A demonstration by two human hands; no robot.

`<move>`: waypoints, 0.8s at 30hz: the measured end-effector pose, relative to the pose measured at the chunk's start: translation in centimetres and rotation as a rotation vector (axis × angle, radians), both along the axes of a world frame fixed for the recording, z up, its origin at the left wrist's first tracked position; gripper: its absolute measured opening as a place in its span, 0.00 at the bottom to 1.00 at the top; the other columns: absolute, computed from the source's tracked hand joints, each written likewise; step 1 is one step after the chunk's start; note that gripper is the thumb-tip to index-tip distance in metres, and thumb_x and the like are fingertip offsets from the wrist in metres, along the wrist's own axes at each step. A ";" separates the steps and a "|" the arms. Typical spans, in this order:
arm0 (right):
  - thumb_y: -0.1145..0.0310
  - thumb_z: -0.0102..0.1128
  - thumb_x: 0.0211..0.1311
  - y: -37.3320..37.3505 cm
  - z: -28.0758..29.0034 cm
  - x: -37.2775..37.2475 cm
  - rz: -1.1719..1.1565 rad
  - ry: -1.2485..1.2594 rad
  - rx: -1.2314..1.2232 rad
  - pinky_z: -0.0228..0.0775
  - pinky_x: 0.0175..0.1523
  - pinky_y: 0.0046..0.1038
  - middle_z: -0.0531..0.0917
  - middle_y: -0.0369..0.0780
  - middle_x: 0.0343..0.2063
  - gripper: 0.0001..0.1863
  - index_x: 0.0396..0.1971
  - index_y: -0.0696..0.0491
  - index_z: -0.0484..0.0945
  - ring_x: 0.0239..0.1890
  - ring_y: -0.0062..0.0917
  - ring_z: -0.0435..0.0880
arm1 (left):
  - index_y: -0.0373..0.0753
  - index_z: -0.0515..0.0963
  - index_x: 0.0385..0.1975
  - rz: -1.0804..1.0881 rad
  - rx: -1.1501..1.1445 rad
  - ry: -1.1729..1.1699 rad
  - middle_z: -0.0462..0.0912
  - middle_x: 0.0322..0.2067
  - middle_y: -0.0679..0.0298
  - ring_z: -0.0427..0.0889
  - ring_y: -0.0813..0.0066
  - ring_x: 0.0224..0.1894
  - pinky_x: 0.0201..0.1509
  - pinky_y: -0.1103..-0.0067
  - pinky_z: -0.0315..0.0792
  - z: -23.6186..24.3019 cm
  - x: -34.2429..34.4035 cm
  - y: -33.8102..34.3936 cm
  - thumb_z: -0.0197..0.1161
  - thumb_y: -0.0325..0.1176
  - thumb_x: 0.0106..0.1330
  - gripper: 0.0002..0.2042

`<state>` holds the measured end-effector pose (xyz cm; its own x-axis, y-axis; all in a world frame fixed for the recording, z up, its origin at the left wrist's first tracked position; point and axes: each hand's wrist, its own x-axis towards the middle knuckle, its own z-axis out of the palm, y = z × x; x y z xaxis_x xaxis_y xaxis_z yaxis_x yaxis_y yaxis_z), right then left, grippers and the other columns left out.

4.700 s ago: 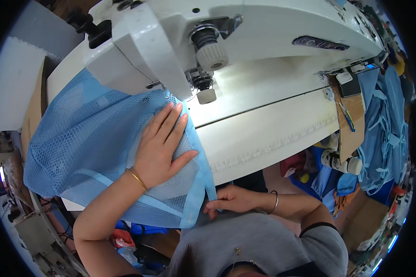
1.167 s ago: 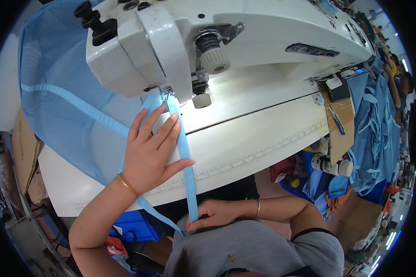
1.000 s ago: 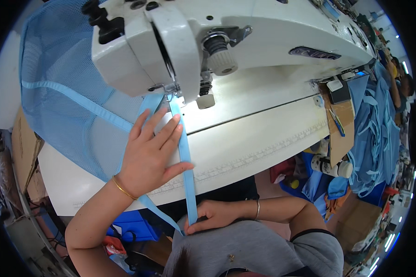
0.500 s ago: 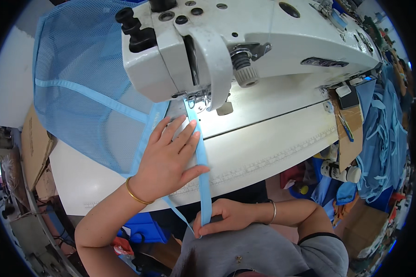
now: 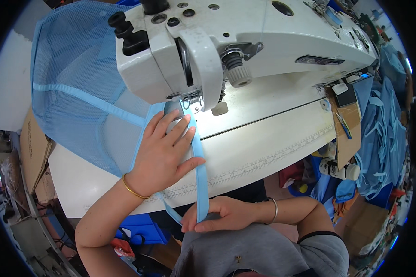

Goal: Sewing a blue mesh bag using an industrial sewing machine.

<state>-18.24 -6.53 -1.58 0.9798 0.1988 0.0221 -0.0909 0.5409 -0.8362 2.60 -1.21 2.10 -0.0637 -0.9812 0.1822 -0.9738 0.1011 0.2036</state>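
Note:
A light blue fabric strip (image 5: 201, 180) runs from under the presser foot (image 5: 191, 99) of a white sewing machine (image 5: 145, 69) down toward my body. My left hand (image 5: 159, 150) lies flat near the foot, its fingers spread over the strip and the edge of a blue mesh piece (image 5: 74, 55). At the table's near edge, my right hand (image 5: 217, 213) has its fingers closed round the strip's lower part. The strip bends there and loops back up to the left, under my left wrist. The mesh piece spreads left of the machine, with a light blue band across it.
A ruler scale (image 5: 263, 159) is marked along the white table (image 5: 259, 138). To the right lie a cardboard piece (image 5: 349, 134) with a small yellow-and-blue tool (image 5: 343, 125), a white bottle (image 5: 339, 170) and hanging blue fabric pieces (image 5: 379, 138). A blue bag (image 5: 145, 229) sits below the table.
My right hand has shifted slightly up and left with the strip, and the loop beside it has widened. My left hand stays flat by the foot. The whole view has shifted a little.

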 end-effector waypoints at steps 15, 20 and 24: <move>0.70 0.51 0.71 -0.2 0.3 1.1 0.053 0.105 0.101 0.61 0.64 0.30 0.76 0.40 0.53 0.10 0.45 0.55 0.78 0.62 0.28 0.69 | 0.34 0.77 0.48 0.012 0.012 -0.017 0.73 0.56 0.55 0.67 0.52 0.60 0.65 0.57 0.57 0.1 0.4 -0.2 0.68 0.49 0.53 0.28; 0.68 0.51 0.71 -0.3 0.4 1.4 0.066 0.102 0.088 0.61 0.65 0.29 0.76 0.39 0.54 0.12 0.49 0.55 0.76 0.61 0.25 0.70 | 0.34 0.77 0.48 0.007 0.014 -0.019 0.73 0.57 0.56 0.67 0.53 0.60 0.65 0.57 0.56 0.2 0.5 -0.3 0.68 0.50 0.53 0.28; 0.67 0.50 0.72 0.1 -0.8 1.9 -0.107 -0.182 -0.169 0.63 0.63 0.27 0.76 0.38 0.53 0.15 0.53 0.56 0.74 0.57 0.22 0.73 | 0.35 0.77 0.48 0.012 0.017 -0.050 0.73 0.57 0.56 0.67 0.54 0.60 0.65 0.57 0.56 0.2 0.7 -0.6 0.68 0.50 0.53 0.28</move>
<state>-16.30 -6.39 -2.37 0.9784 0.1101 0.1750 0.1193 0.3905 -0.9128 3.30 -1.77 2.33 -0.0610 -0.9849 0.1619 -0.9840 0.0865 0.1558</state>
